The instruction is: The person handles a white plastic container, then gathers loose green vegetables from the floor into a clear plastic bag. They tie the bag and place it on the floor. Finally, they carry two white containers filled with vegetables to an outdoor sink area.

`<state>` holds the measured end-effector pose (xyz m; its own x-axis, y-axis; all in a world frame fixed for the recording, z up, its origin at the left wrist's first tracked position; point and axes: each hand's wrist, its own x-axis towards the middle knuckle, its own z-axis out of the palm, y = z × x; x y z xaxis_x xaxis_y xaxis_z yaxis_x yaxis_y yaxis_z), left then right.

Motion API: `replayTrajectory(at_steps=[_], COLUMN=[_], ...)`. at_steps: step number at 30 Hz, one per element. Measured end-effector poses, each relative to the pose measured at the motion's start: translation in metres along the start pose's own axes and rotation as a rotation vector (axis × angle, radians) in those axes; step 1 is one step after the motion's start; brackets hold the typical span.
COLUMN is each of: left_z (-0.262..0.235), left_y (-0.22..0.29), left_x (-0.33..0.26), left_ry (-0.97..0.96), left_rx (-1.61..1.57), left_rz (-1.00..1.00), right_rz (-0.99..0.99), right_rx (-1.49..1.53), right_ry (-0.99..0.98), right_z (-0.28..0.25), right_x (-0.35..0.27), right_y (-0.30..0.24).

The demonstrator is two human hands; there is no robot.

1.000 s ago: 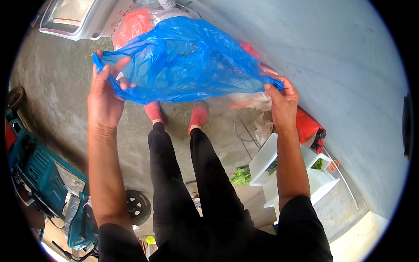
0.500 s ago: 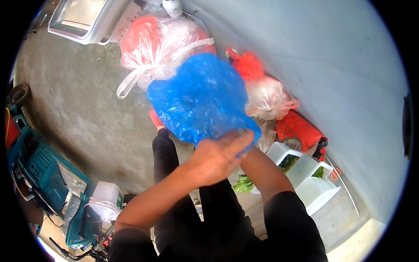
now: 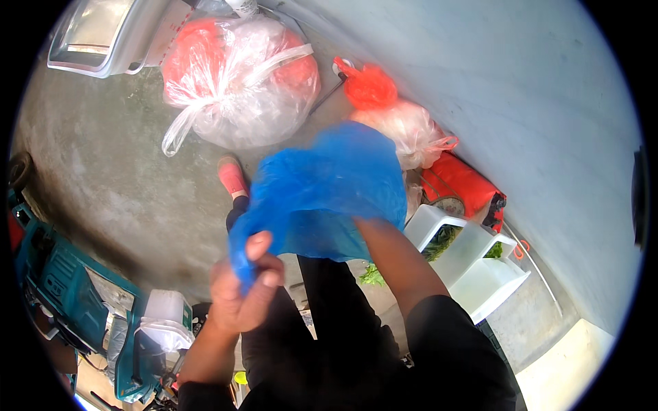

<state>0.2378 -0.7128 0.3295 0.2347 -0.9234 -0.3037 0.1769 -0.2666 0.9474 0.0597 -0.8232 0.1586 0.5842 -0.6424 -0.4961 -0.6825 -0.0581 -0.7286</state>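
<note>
Blue, thin plastic bag (image 3: 329, 192) was held in front of the body, above the concrete floor (image 3: 123, 178); one end was pinched shut in the left hand (image 3: 243, 288). The right hand (image 3: 363, 222) was hidden inside it, its grip untellable. Opening the bag seemed in hand; spreading its mouth wide would be called for next.

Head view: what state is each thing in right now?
Blue plastic bag: loose, one end pinched in left hand, draped over right forearm.
Right hand: hidden inside the bag.
Large clear bag: tied shut, on the floor.
Small clear bag: tied with an orange top.
White crate: open, greens inside.
</note>
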Motion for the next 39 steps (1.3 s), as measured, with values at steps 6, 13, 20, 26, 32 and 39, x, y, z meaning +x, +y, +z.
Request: replayTrajectory(at_steps=[6, 13, 20, 26, 32, 39], left_z=[-0.003, 0.004, 0.0, -0.003, -0.008, -0.034], left_y=[-0.017, -0.029, -0.052, -0.097, -0.091, -0.072], left_x=[-0.037, -0.011, 0.009, -0.03, 0.007, 0.077], left_ry=[0.075, -0.039, 0.089, 0.045, 0.296, 0.356], left_rx=[0.21, 0.384, 0.622, 0.434, 0.005, 0.03], left_rz=[-0.126, -0.405, 0.082, -0.436, -0.539, -0.48], right_rz=[0.096, 0.129, 0.043, 0.2, 0.338, 0.013], right_rx=[-0.309, -0.63, -0.976, -0.555, -0.344, -0.506], right_ry=[0.208, -0.098, -0.284, -0.413, -0.768, -1.02], right_z=[-0.038, -0.031, -0.071, -0.074, -0.086, -0.101], right_x=[0.028, 0.032, 0.033, -0.005, 0.007, 0.052], right_y=[0.032, 0.056, 0.083, 0.104, 0.076, 0.045])
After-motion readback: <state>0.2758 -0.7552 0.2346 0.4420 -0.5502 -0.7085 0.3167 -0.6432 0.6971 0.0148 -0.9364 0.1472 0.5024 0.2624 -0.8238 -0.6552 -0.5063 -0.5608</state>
